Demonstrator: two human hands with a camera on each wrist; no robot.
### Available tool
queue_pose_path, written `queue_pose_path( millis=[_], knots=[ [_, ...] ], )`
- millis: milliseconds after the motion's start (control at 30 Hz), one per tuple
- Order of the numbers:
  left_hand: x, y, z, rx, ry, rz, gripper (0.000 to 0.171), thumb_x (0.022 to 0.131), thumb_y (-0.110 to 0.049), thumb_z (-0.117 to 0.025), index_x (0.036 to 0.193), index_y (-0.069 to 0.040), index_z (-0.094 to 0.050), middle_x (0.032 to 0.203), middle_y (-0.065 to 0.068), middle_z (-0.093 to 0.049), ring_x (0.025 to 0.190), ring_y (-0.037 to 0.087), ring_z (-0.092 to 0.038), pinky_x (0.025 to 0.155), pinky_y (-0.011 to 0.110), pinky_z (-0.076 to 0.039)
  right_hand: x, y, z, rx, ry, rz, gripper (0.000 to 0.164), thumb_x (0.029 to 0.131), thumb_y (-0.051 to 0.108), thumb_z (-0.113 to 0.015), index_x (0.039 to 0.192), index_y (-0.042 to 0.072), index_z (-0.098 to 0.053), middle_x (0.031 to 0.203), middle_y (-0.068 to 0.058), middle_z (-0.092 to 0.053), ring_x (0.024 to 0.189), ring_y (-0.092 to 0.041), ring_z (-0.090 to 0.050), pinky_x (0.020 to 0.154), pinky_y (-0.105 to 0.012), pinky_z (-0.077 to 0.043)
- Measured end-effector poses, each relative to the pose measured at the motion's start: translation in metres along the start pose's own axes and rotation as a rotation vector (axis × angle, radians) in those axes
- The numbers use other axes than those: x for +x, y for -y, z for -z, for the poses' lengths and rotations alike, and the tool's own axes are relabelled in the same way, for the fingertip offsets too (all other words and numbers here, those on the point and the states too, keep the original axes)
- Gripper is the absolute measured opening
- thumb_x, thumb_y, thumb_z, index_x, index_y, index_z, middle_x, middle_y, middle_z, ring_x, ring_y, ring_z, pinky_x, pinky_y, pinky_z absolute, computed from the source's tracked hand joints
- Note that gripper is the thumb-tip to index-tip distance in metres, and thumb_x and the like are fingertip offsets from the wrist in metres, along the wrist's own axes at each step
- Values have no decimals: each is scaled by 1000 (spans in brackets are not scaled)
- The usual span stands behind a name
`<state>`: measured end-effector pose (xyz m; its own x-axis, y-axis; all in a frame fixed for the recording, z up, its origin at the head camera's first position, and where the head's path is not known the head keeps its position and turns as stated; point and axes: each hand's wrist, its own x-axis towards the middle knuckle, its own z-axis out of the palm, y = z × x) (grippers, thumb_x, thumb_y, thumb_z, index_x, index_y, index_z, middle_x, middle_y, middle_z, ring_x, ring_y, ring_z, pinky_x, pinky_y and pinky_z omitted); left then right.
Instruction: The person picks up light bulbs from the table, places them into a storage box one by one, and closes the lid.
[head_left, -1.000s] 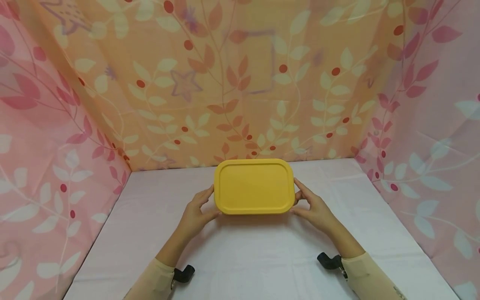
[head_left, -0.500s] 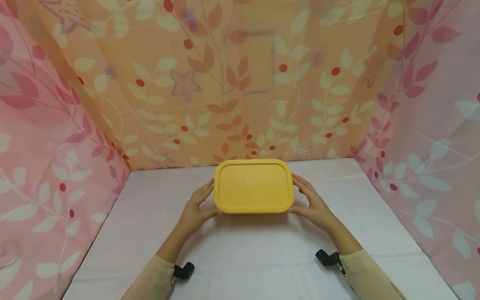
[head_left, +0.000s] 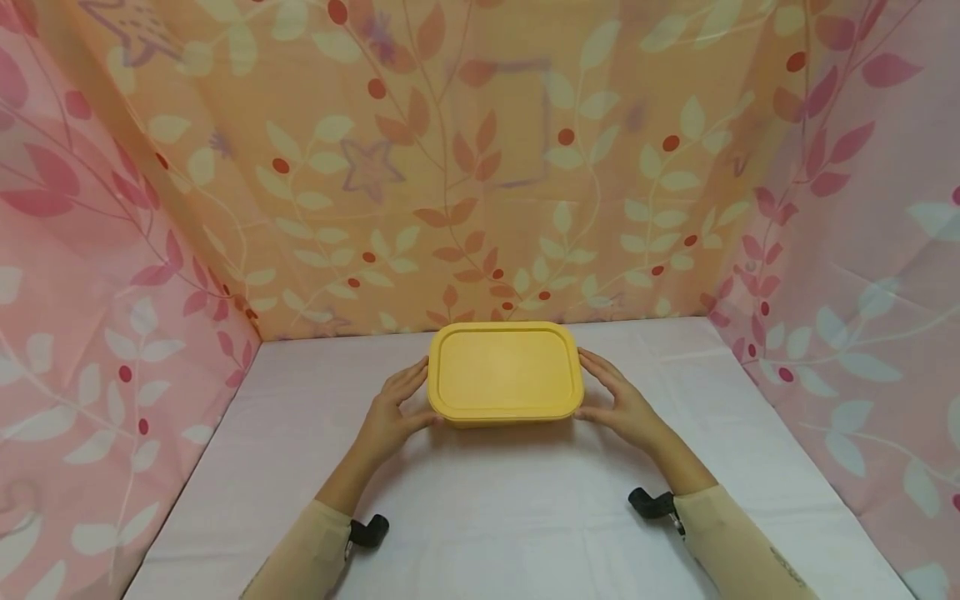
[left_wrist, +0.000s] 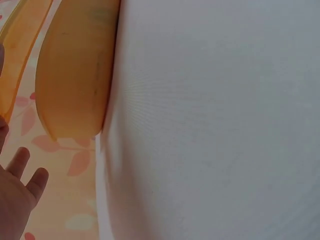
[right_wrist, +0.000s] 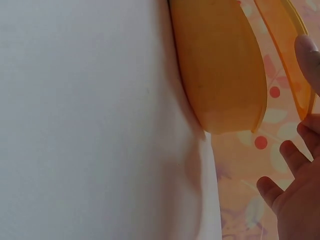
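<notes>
A yellow rectangular lid (head_left: 506, 371) with rounded corners lies level between both hands. Beneath it stands an orange-yellow plastic container (left_wrist: 75, 75) on the white cloth; both wrist views show a gap between the lid and the container's rim. The left hand (head_left: 390, 417) holds the lid's left end, thumb near the front corner and fingers along the side. At the opposite end the right hand (head_left: 626, 408) holds it in the same manner; its thumb and a finger touch the lid's edge in the right wrist view, while the other fingers stick out. The container's inside is hidden.
A white cloth (head_left: 495, 517) covers the table. Patterned fabric walls surround it: an orange one (head_left: 480, 167) behind and pink ones at the left (head_left: 75, 333) and right (head_left: 862, 275). A black wrist mount (head_left: 370, 532) sticks out from each sleeve.
The lid looks slightly smaller now and its front edge sits higher in the head view, as it has come down toward the container. The right hand has shifted a little inward and straightened its fingers.
</notes>
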<state>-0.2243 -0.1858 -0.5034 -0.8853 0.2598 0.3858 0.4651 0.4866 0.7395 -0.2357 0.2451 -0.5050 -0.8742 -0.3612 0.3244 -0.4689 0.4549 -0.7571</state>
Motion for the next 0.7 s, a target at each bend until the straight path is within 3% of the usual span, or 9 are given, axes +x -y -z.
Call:
queue_pose_path(
  millis=[100,333,700],
  knots=[
    [2,2,0,9,12,36,92,74,-37,-90,155,-27,-47,162,-12,-41,149,19,-35,124,53,-31,4,0,2,3,16,-28,95,80,31,-89,160,26,-38,167,6,-31,156,-25,-23,124,-63,-23],
    [7,9,1,37,40,124,92,74,-45,-88,155,-29,-46,161,-17,-40,148,21,-36,124,55,-31,15,-3,5,-7,55,-60,92,83,37,-86,160,29,-37,167,10,-30,157,-24,-21,126,-62,-19],
    [14,11,2,85,93,159,93,76,-48,-86,156,-25,-45,163,-9,-40,149,25,-35,123,57,-31,23,-4,4,-1,92,-110,93,83,41,-85,161,27,-36,169,5,-29,158,-28,-18,125,-66,-17]
  ],
)
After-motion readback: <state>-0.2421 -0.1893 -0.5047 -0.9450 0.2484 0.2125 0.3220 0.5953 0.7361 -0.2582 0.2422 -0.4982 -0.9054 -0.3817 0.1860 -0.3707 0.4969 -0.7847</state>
